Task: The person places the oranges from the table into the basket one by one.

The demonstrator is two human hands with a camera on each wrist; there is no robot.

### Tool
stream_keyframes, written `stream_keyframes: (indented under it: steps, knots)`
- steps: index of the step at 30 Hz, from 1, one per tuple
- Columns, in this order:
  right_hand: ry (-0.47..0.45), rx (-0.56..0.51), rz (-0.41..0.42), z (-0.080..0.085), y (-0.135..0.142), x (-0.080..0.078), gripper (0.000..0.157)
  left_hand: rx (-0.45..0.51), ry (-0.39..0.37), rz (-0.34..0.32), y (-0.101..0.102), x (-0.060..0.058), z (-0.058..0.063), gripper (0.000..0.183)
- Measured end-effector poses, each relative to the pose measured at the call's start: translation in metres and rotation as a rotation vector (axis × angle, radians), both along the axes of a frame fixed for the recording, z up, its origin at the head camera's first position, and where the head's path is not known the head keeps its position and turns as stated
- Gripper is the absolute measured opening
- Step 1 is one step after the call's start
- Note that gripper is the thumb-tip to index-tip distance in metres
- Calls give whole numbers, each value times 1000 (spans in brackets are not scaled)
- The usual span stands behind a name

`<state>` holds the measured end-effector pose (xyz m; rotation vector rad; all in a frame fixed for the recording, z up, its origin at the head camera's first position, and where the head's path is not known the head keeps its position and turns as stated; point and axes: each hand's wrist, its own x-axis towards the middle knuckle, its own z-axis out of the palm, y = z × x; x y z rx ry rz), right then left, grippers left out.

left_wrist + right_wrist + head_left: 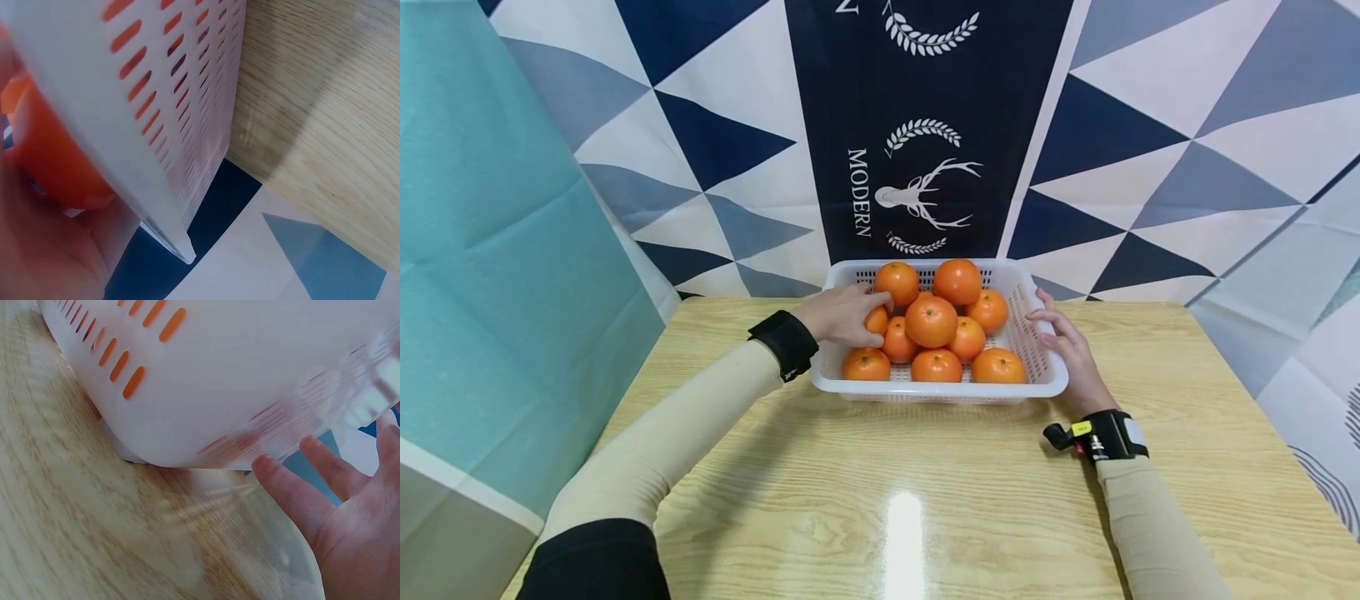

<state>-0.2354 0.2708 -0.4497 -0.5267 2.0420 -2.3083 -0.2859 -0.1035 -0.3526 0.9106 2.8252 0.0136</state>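
Note:
A white plastic basket [940,388] with slotted walls holds several oranges [931,322], some stacked on others. My left hand [846,315] reaches over the basket's left rim and grips an orange [876,320] inside the left wall. In the left wrist view, that orange [59,153] sits against the curved hand [50,244], behind the basket's wall [181,94]. At the basket's right side is my right hand [1071,354]. Spread, fairly straight fingers [294,490] touch the outer wall [206,381] in the right wrist view.
The basket stands on a wood-grain table [820,492], near its back edge. Behind it hangs a patterned cloth [737,150] with a deer print. A teal cloth [497,250] hangs on the left.

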Motion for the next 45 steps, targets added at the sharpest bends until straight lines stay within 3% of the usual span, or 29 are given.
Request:
stream_keyframes:
  steps: [15,33,41,45]
  knots:
    - [-3,-12,3,1,-3,-2,30,-31,79,-22,-1,-1,5,59]
    - [0,-7,5,-1,-1,-1,30,-49,89,-24,-2,-1,8,66]
    - [22,-18,3,-1,-1,-1,29,-86,122,-22,-2,-1,21,75]
    - [30,-13,-9,0,-1,-1,29,-80,116,-27,-3,-1,28,69]
